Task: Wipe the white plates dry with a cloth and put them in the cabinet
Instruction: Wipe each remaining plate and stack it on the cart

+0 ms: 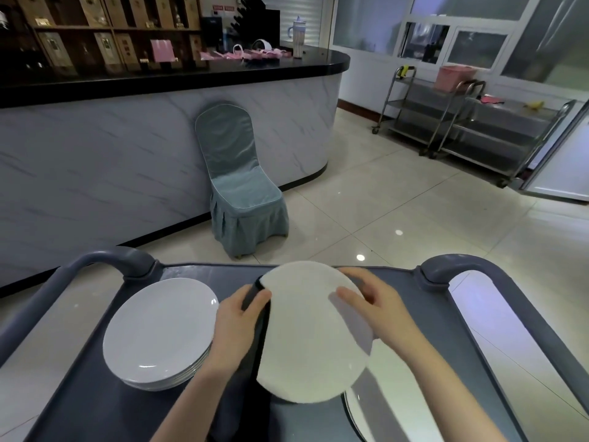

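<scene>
- Holding 1 white plate [306,339] tilted above the middle of the cart [95,403], I keep it between both hands.
- My left hand [234,323] curls round a dark cloth [255,295], pressing it to the plate's left rim.
- My right hand [379,301] grips the right rim, thumb on the face.
- On the cart's left side rests a stack of white plates [159,330]; further plates [382,393] lie at its near right.

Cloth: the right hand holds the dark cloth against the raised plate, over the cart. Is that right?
Not quite. The head view shows the left hand, not the right, holding the dark cloth against the raised plate, over the cart. The right hand grips the plate's opposite edge with no cloth.
</scene>
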Motion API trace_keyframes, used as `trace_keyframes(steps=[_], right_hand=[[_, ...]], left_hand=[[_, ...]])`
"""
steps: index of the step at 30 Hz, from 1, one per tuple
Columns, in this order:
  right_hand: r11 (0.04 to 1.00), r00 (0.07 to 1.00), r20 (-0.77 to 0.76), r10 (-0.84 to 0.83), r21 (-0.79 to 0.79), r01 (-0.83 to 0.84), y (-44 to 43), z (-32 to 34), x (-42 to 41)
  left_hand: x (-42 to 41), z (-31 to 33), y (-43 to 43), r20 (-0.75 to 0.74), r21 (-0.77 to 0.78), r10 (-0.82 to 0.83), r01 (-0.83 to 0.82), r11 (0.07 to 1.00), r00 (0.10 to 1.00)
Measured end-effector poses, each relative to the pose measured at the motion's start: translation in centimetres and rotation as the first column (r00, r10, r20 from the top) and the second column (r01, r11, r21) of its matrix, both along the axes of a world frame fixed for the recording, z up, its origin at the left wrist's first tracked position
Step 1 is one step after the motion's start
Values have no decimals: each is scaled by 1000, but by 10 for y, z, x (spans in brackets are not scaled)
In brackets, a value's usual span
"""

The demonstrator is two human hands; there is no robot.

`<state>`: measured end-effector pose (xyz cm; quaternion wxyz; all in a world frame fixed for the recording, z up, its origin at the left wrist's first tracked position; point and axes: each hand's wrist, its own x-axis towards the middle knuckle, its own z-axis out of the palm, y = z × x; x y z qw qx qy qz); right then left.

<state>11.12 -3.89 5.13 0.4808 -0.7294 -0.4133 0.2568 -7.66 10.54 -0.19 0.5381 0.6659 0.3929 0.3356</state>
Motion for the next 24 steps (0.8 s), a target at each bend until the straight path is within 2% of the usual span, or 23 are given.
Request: trace_keyframes(steps=[2, 4, 6, 8, 10, 12, 13, 15, 16, 17, 18, 21, 22, 23, 24], right_hand=[[981, 975, 144, 170, -123, -152, 7, 9, 1], [950, 932, 235, 275, -213, -226, 9, 2, -3], [965, 935, 256, 245, -155, -211, 9, -6, -8], [986, 959, 229, 166, -64, -155, 6, -10, -8], [1000, 994, 114, 5, 25, -8, 2, -12, -2], [955, 960, -115, -256, 126, 270, 3, -17, -8], [889, 880, -285, -380, 151, 433, 7, -21, -18], [692, 610, -599, -519, 124, 711, 19, -31, -45], [625, 521, -646, -558, 86, 776, 23, -37, -55], [612, 500, -639, -584, 58, 789, 24, -44, -60], [647, 542, -603, -585, 55, 761, 22, -49, -62], [849, 819, -390, -421, 147, 507, 0, -56, -51], [895, 895, -278, -349, 183, 406, -9, -57, -46], [927, 949, -104, -298, 206, 313, -17, -56, -42], [954, 963, 127, -239, 215, 209, -25, -54, -35]], left_hand=[[5, 12, 2, -86, 115, -205, 214, 970, 975], [11, 16, -1, -149, 157, -337, 358, 920, 930], [14, 14, -7, -165, 163, -354, 380, 911, 920], [12, 11, -10, -127, 137, -299, 315, 939, 946], [7, 2, -11, -40, 33, -158, 160, 987, 987], [7, -10, -20, 52, -181, 62, -51, 982, 997], [11, -15, -28, 75, -295, 178, -149, 944, 981], [25, -22, -42, 28, -413, 359, -316, 854, 933], [30, -22, -46, 6, -441, 404, -360, 822, 915], [32, -23, -46, 6, -472, 426, -374, 799, 904], [31, -22, -42, 23, -510, 432, -361, 781, 902], [16, -18, -20, 62, -541, 403, -309, 782, 913], [10, -18, -13, 49, -517, 394, -314, 796, 918], [6, -17, -6, 31, -496, 385, -320, 807, 922], [2, -16, 1, 19, -483, 374, -319, 816, 927]])
